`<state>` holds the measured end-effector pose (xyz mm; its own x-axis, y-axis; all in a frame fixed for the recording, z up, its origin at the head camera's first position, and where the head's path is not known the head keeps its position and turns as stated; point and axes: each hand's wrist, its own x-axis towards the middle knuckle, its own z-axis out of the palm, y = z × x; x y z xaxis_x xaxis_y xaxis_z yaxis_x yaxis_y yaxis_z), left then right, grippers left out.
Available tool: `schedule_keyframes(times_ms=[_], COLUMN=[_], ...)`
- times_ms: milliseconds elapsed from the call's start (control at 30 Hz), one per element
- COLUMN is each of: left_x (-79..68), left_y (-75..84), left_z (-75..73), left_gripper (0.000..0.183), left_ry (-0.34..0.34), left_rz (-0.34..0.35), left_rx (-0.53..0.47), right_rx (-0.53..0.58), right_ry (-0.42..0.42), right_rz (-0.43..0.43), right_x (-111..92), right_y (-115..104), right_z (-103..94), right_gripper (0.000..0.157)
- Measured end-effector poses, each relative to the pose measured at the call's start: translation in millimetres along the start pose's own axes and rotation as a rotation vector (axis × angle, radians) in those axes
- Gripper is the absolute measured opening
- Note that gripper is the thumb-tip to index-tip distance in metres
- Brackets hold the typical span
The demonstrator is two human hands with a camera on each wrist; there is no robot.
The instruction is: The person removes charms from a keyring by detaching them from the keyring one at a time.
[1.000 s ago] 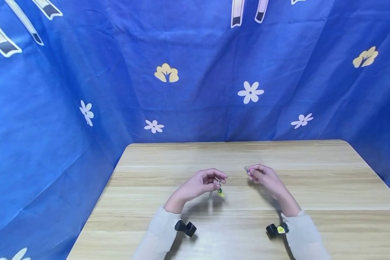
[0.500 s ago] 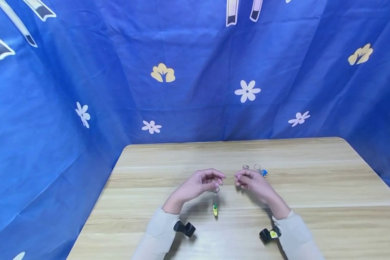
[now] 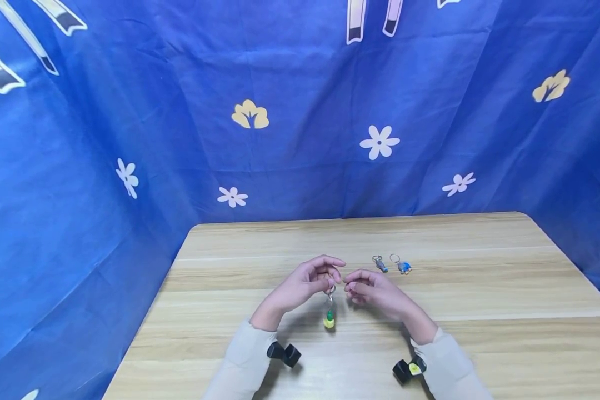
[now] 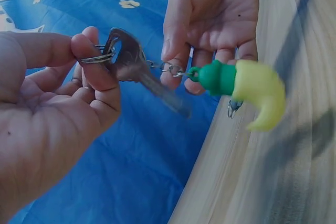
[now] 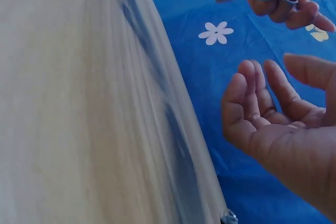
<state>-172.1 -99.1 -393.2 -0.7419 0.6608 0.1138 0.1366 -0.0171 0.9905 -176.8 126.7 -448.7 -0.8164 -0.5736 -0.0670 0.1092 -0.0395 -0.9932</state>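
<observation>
In the left wrist view my left hand (image 4: 58, 98) pinches the split ring (image 4: 97, 57) of a keychain between thumb and fingertips. A metal key (image 4: 131, 61), blurred along its blade, hangs from the ring. A short chain links it to a banana-like charm (image 4: 260, 90), yellow with a green top. Seen from the head, the charm (image 3: 329, 321) dangles below my left hand (image 3: 310, 280), above the table. My right hand (image 3: 380, 294) is just to the right of the left one, fingers relaxed and apart from the keychain. Its palm (image 5: 294, 135) holds nothing.
Farther back on the wooden table (image 3: 260, 355) lie two more keychains: a greyish one (image 3: 381, 264) and a blue one (image 3: 404, 268), each with a ring. A blue patterned curtain (image 3: 300, 166) surrounds the table's back and left side.
My right hand has let go of the greyish keychain, leaving it on the table, and moved left towards my left hand. The yellow charm hangs lower than a second ago. My left hand keeps its grip.
</observation>
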Motion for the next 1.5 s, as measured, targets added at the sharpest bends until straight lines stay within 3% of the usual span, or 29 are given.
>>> schedule_keyframes(times_ms=[133,433,733,933,1233,1500], left_x=[-0.7,-1.7,-2.9,-2.3,-2.1,-2.1], left_y=[-0.4,-0.7,2.4,1.7,1.2,1.7], left_z=[-0.1,0.2,2.6,2.4,-1.8,-3.4], left_gripper=[0.043,0.044,0.042,0.042,0.041,0.038], left_ry=[0.006,0.024,0.040,0.033,0.052,0.075], left_rz=[0.009,0.015,0.017,0.020,0.028,0.029], left_rx=[-0.008,-0.050,-0.078,-0.083,-0.065,-0.059], right_rx=[-0.015,-0.107,-0.071,-0.113,-0.193,-0.240], right_ry=[-0.068,-0.116,-0.205,-0.235,-0.192,-0.150], right_rz=[-0.012,-0.046,-0.090,-0.125,-0.115,-0.103], right_x=[-0.5,0.1,0.4,0.1,-1.6,-4.9], right_y=[2.1,4.1,4.4,4.8,3.2,-3.6], right_z=[6.2,14.4,21.8,23.6,21.8,16.7], right_gripper=[0.044,0.040,0.044,0.034,0.026,0.034])
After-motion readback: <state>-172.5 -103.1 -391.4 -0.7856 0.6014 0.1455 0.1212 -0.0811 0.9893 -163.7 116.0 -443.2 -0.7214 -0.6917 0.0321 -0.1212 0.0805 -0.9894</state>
